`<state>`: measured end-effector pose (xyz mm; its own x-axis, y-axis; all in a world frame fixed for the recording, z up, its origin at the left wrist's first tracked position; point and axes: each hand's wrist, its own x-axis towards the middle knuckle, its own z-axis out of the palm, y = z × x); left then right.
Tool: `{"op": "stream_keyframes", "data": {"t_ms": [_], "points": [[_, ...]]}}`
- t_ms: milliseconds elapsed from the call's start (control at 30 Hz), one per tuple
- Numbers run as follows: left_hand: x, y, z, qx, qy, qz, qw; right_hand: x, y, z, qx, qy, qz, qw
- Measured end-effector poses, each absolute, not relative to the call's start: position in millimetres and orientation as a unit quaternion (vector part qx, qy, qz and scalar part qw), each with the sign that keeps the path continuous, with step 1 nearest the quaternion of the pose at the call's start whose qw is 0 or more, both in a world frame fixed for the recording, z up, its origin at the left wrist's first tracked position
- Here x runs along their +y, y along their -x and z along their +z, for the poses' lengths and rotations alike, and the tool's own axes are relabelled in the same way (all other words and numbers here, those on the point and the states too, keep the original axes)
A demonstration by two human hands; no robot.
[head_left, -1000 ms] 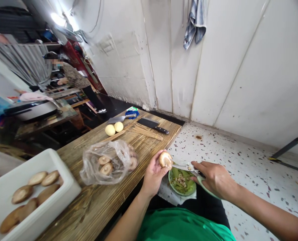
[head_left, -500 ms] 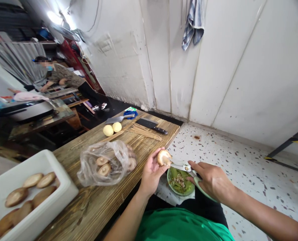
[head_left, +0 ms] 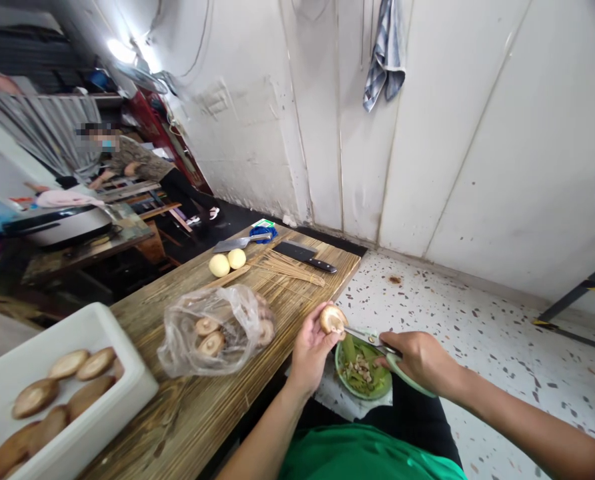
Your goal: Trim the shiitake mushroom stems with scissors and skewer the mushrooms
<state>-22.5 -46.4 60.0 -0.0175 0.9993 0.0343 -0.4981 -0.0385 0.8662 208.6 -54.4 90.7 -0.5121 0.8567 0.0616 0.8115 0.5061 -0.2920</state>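
Note:
Between the fingers of my left hand (head_left: 310,351) is a brown mushroom (head_left: 333,319), its pale underside turned up. My right hand (head_left: 418,360) grips a pair of scissors (head_left: 411,381) with light green handles; the blades reach to the mushroom's stem, and I cannot tell whether they touch it. Below the blades stands a green bowl (head_left: 341,383) holding green scraps and small pale pieces. On the table to the left lies a clear plastic bag (head_left: 177,343) with several mushrooms inside. A white bin (head_left: 140,380) at the lower left holds several larger mushrooms.
Along the wooden table (head_left: 192,407) lie a black cleaver (head_left: 297,252), a second knife (head_left: 240,242), thin sticks (head_left: 292,269) and two pale yellow round items (head_left: 227,262). Another person (head_left: 142,167) leans over a bench at the back left. A towel (head_left: 385,57) hangs on the wall.
The view has shifted slightly. The mushroom in my left hand has tilted, and the scissor blades now look closer together at its stem.

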Motion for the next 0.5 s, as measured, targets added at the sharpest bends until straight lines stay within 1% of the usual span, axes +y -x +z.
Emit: {"op": "stream_keyframes", "data": {"t_ms": [100, 233, 267, 367, 433, 500], "points": [[-43.9, 27.3, 55.2, 0.361, -0.359, 0.643, 0.572, -57.6, -216.1, 93.2, -0.818, 0.515, 0.218, 0.136], [-45.1, 25.4, 52.9, 0.371, -0.379, 0.642, 0.554, -60.1, -201.4, 89.1, -0.699, 0.529, 0.398, 0.271], [-46.5, 22.9, 53.4, 0.371, -0.384, 0.637, 0.556, -59.4, -192.4, 86.8, -0.673, 0.525, 0.421, 0.306], [-51.9, 15.4, 55.5, 0.373, -0.397, 0.633, 0.550, -54.6, -162.3, 77.5, -0.630, 0.514, 0.427, 0.396], [-54.8, 13.1, 55.7, 0.372, -0.410, 0.634, 0.540, -51.7, -147.1, 70.4, -0.600, 0.505, 0.453, 0.425], [-56.2, 13.2, 53.8, 0.367, -0.428, 0.632, 0.532, -50.1, -139.6, 64.7, -0.577, 0.498, 0.478, 0.436]]}}
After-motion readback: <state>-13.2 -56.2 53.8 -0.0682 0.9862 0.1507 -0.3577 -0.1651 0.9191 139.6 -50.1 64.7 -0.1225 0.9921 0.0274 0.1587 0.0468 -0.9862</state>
